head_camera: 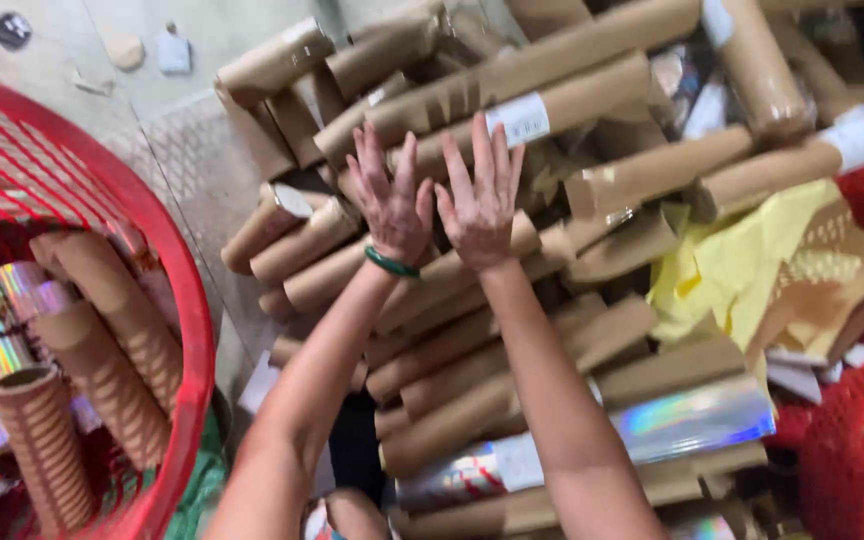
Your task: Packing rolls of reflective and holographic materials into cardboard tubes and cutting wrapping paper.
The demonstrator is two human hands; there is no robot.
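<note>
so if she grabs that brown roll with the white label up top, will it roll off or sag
The labelled brown roll looks like a stiff paper-wrapped cylinder, so it probably won't sag. Being round and lying atop the loose pile, it may well roll or shift neighbours.

Bare forearms, a green bangle [391, 264] circling the left wrist.

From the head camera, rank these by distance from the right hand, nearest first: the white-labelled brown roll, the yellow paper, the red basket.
From the right hand:
1. White-labelled brown roll, just above the fingertips.
2. Yellow paper, off to the right.
3. Red basket, far left, beyond the left hand.
</note>
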